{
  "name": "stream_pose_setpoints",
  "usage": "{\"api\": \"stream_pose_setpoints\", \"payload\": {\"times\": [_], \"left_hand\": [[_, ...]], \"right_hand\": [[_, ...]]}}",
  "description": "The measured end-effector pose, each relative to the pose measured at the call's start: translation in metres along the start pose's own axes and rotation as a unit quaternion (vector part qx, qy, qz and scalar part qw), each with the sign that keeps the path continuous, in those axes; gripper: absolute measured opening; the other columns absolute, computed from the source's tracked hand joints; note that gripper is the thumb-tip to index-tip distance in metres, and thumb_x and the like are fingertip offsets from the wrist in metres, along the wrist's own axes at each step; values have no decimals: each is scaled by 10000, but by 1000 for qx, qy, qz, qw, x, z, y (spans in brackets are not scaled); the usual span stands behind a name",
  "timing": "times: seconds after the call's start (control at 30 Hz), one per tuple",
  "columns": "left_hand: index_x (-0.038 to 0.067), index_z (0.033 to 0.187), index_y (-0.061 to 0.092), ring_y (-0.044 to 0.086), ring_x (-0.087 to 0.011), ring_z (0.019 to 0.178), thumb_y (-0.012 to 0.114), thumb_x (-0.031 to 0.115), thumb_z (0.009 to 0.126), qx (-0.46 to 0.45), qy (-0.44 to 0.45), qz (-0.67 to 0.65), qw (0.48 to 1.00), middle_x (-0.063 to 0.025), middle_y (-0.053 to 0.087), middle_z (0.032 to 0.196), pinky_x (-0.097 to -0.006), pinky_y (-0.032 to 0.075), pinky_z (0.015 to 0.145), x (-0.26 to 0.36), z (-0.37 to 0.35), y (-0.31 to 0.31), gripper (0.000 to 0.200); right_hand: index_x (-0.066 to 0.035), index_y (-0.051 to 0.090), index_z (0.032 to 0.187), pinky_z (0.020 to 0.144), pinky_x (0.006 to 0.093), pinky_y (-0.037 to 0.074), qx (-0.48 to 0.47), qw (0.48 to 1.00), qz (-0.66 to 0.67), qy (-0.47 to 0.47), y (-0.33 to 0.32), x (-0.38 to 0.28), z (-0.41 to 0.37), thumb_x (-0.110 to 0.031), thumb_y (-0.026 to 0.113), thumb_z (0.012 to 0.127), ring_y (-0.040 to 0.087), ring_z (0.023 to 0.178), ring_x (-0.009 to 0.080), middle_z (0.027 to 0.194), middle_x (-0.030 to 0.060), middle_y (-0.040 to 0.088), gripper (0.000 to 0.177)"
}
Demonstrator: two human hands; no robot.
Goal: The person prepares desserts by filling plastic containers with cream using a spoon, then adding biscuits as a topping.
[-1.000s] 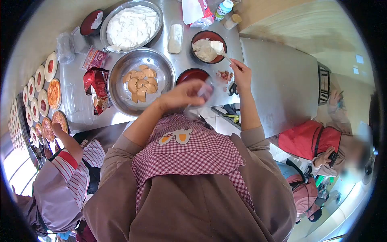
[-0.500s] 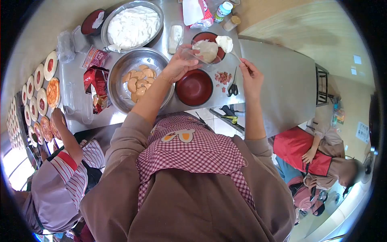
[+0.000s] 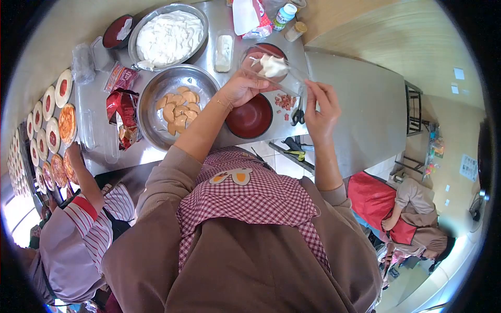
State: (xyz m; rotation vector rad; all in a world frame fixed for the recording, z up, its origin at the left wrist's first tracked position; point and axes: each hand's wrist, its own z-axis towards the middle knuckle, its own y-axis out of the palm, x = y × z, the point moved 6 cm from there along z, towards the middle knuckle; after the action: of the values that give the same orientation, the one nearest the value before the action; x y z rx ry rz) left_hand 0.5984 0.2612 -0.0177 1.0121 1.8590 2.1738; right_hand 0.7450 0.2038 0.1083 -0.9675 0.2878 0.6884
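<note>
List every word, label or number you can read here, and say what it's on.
Nothing reads clearly.
Crumpled red foil packet: print blurred.
White plastic bottle with blue cap: label too small.
Paper sheet on the right wall: too small.
Clear plastic bag in the left hand: no print visible.

Smooth, glossy red bowl (image 3: 249,116) on a matt brushed-steel table (image 3: 355,94); left of it, a shiny metal bowl (image 3: 209,88) and a crinkled glossy foil packet (image 3: 121,112); above it, a thin clear plastic bag (image 3: 284,81); below it, a checked cloth apron (image 3: 250,198).
</note>
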Motion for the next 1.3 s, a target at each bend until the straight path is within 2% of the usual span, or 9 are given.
{"api": "stream_pose_setpoints", "payload": {"times": [0.27, 0.47, 0.53, 0.7, 0.77, 0.87, 0.93, 1.03, 1.3], "left_hand": [[169, 1237, 380, 503, -306, 1183, 648, -103, 731, -28, 19, 9, 999, -89, 476, 1295, -489, 476, 947, 5, -1, 8, 634], [189, 1254, 381, 489, -303, 1197, 658, -89, 733, -44, 23, 6, 999, -79, 474, 1293, -489, 479, 940, 3, -3, 3, 653], [199, 1243, 390, 479, -300, 1207, 655, -97, 728, -42, 21, -4, 999, -74, 466, 1297, -491, 480, 938, 3, -4, 5, 651], [218, 1204, 413, 454, -294, 1229, 640, -132, 706, -56, 13, 8, 998, -61, 436, 1316, -495, 480, 935, -2, -4, 3, 649], [198, 1237, 387, 405, -371, 1255, 656, -103, 712, -45, 24, -12, 999, -125, 410, 1338, -513, 435, 980, -2, -7, 0, 662], [191, 1235, 377, 405, -367, 1256, 636, -129, 707, -36, 40, 34, 998, -134, 412, 1334, -522, 426, 988, 2, -7, -2, 670], [184, 1235, 372, 413, -354, 1253, 627, -140, 702, -46, 30, 35, 998, -139, 412, 1331, -519, 422, 994, 4, -8, 2, 674], [163, 1219, 385, 439, -308, 1239, 609, -169, 681, -44, 12, 45, 998, -133, 434, 1322, -477, 434, 993, 5, -12, 12, 671], [98, 1218, 391, 465, -270, 1222, 596, -187, 647, -27, -14, 51, 998, -124, 483, 1298, -430, 421, 1017, -7, -15, 10, 671]], "right_hand": [[-35, 669, 976, 590, 306, 477, -31, 999, -26, -8, 5, -13, -2, 92, 604, 750, 587, 668, 219, 889, 106, 587, 267], [-13, 664, 970, 612, 287, 467, -53, 997, -48, -25, 8, -18, -7, 57, 606, 809, 578, 712, 218, 867, 118, 587, 186], [-13, 664, 968, 614, 285, 470, 1, 997, -59, -40, 2, -21, -7, 57, 604, 806, 580, 716, 221, 871, 117, 589, 185], [-25, 648, 1000, 625, 321, 494, -48, 996, -62, -38, 9, -22, -10, 87, 604, 745, 604, 741, 240, 906, 114, 589, 281], [-24, 648, 1001, 598, 312, 496, -31, 995, -66, -62, 4, -28, -9, 79, 602, 763, 607, 712, 227, 900, 112, 589, 264], [-20, 652, 999, 524, 278, 482, -39, 999, -26, 2, -6, -30, -2, 57, 587, 803, 602, 638, 185, 866, 106, 588, 221], [-24, 670, 961, 627, 280, 456, -81, 993, 15, 87, -3, -21, -3, 8, 596, 817, 578, 692, 196, 802, 90, 591, 165], [-35, 675, 951, 607, 276, 444, -122, 984, 32, 123, 6, -11, -7, -15, 596, 820, 580, 683, 194, 773, 93, 589, 155], [-67, 658, 955, 555, 310, 456, -132, 988, -33, 67, 28, -15, -16, -22, 603, 804, 594, 636, 212, 817, 72, 592, 167]]}}
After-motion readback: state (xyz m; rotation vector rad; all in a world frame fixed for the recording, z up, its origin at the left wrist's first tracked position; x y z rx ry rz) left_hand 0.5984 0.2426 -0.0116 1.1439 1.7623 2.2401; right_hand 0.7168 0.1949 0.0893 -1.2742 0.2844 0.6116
